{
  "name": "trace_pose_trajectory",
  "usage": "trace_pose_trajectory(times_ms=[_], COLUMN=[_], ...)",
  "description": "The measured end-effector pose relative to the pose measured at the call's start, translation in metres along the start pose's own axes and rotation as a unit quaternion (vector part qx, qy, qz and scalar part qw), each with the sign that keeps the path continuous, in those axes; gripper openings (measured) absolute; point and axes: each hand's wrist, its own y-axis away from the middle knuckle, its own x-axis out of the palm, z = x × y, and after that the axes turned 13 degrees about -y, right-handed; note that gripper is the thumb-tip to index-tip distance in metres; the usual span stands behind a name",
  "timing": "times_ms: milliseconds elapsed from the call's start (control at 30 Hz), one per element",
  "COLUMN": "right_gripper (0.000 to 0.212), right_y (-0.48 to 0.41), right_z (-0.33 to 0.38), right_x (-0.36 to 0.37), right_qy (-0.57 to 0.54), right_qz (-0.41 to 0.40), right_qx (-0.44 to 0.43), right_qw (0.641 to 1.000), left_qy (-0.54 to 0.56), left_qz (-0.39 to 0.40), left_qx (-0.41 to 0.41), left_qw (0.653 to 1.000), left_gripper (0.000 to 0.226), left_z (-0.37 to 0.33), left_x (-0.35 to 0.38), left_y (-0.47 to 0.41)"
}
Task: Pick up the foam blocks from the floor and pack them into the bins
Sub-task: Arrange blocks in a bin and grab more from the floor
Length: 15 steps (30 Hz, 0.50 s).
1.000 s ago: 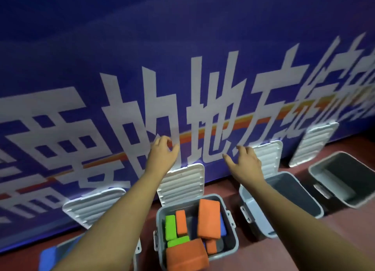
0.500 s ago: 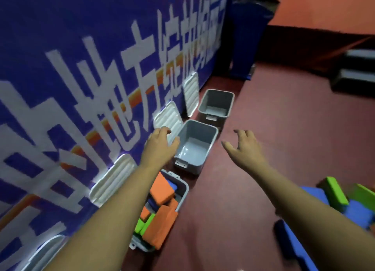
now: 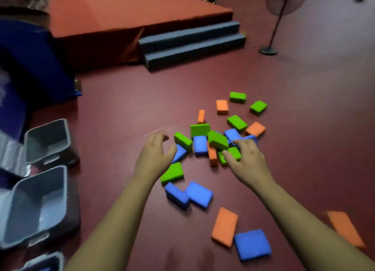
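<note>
My left hand (image 3: 154,157) and right hand (image 3: 248,161), grips spread and empty, hovered over foam blocks (image 3: 218,139) heaped on the floor (image 3: 121,112) at 12 o'clock; judged light, squashy, best pinched across narrow sides.

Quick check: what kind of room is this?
Probably an event hall or activity room: a raised red stage with grey steps, a pedestal fan on the maroon floor, foam blocks scattered beside grey bins.

No legible text, labels or numbers in view.
</note>
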Motion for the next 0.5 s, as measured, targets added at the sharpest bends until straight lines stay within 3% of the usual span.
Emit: trace_pose_trajectory(times_ms=[233,500], right_gripper=[0.048,0.05], right_y=[-0.025,-0.108], right_z=[-0.149,-0.218], right_x=[-0.144,-0.171], right_qy=[0.044,0.038], right_qz=[-0.055,-0.058], right_qx=[0.128,0.187], right_qw=[0.989,0.98], left_qy=[0.04,0.027], left_qz=[0.092,0.145], left_qx=[0.072,0.116], left_qw=[0.992,0.982], left_gripper=[0.023,0.019], left_z=[-0.169,-0.242], left_x=[0.127,0.217], left_y=[-0.043,-0.129])
